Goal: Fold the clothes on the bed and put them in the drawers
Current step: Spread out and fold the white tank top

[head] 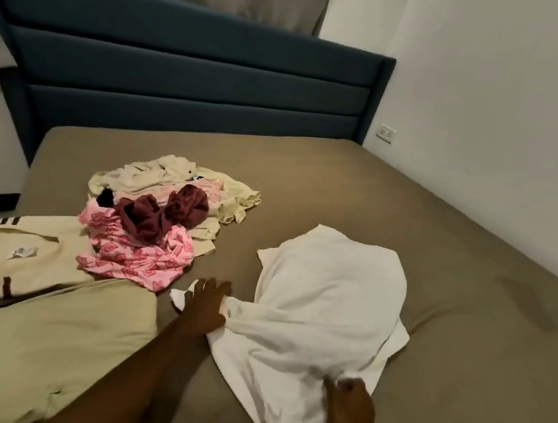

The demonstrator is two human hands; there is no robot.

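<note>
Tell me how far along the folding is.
Early. Possibly done: a cream shirt lies flat at the left. In hand: both hands, left and right, grip the white garment, still unfolded. Left: the mixed pile behind. No drawers in view.

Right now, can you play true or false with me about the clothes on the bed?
1. Both hands hold the white garment. True: the left hand grips one edge and the right hand grips the near end.
2. The dark red garment lies under the pink patterned one. False: it lies on top of it.
3. The headboard is blue. True.
4. The white garment is neatly folded into a square. False: it lies spread and rumpled on the bed.
5. The cream garment with dark stripes hangs on the wall. False: it lies on the bed, left of the pink one.
</note>
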